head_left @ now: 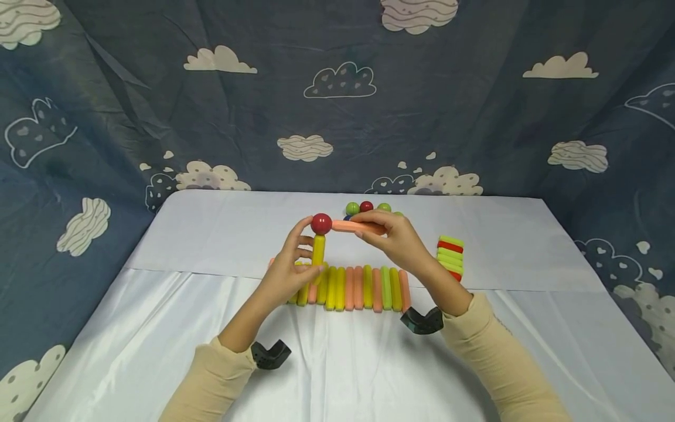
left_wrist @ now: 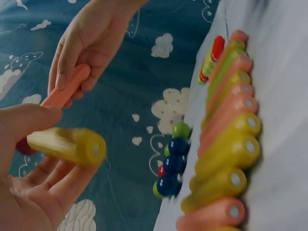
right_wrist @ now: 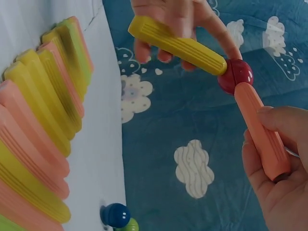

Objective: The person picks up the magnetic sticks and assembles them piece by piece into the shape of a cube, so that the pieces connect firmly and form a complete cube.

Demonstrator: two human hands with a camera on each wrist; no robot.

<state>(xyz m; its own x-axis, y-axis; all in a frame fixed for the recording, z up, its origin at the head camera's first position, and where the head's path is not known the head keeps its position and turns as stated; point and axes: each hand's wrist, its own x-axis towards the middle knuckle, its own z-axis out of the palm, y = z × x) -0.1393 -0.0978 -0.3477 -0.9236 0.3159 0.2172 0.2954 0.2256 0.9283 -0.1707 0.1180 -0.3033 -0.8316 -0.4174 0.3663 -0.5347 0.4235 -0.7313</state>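
Note:
Thumb and fingers of my left hand (head_left: 282, 278) hold a yellow ridged rod (head_left: 319, 251) upright above the table, one fingertip touching the red ball (head_left: 321, 224) on its top. From the other side my right hand (head_left: 398, 237) pinches a salmon-pink rod (head_left: 348, 225), held nearly level. In the right wrist view, the far end of that pink rod (right_wrist: 257, 127) meets the red ball (right_wrist: 235, 76), so both rods meet the ball at an angle. The yellow rod's free end (left_wrist: 94, 148) carries a silvery round inset in the left wrist view.
Below the hands, a row of yellow, pink and green rods (head_left: 358, 288) lies side by side on the white cloth (head_left: 327, 363). Green, red and blue balls (head_left: 366, 206) sit behind. Right of them lies a stack of short green and red rods (head_left: 450, 258). A cloud-patterned curtain (head_left: 337, 129) hangs behind.

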